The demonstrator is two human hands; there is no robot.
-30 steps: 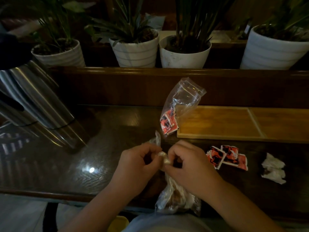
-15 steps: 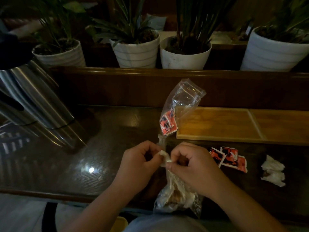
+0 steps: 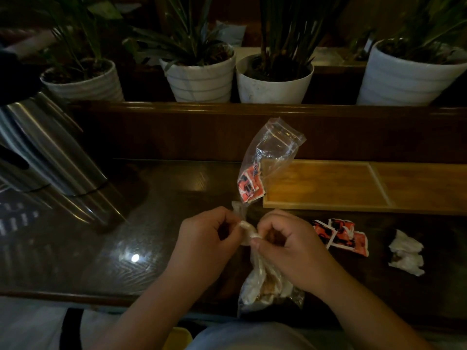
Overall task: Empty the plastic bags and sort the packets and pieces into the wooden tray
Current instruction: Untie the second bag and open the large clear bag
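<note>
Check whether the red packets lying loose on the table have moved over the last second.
No. The loose red packets keep the same spot just in front of the wooden tray's near rim, left of the crumpled white paper; only the camera drifted slightly.

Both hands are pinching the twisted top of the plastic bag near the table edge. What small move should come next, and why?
Probably work the knot loose. The left hand and right hand both pinch it, and the bag below is closed with its pieces inside, so nothing can reach the wooden tray, which looks empty, until it opens.
</note>
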